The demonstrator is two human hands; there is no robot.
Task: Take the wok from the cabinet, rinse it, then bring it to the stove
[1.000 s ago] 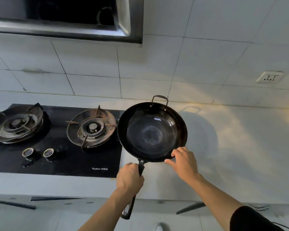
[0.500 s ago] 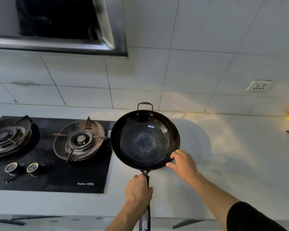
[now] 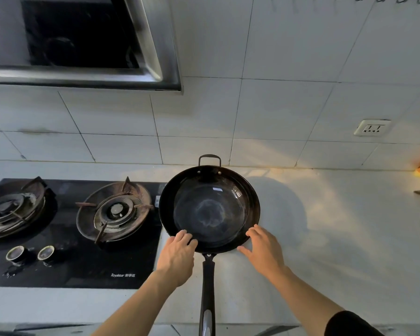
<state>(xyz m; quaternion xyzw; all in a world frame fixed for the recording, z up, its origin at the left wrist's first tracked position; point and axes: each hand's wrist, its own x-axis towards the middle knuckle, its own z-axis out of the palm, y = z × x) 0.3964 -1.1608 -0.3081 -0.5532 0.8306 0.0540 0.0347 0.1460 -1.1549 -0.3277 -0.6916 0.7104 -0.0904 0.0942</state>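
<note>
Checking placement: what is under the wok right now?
The wok lies mostly over the pale counter, its left edge overlapping the black stove top, beside the nearer burner and not on it. The surface directly beneath is hidden.

This is a home kitchen. A black glass gas stove (image 3: 66, 263) with two burners and two knobs is set into a pale worktop (image 3: 337, 238), with a steel range hood (image 3: 141, 69) above it on a wall of white tiles (image 3: 277, 105). A wall socket (image 3: 372, 127) sits in the tiles, a dark wok (image 3: 209, 207) lies on the worktop beside the stove, and hooks run along the top edge.
</note>
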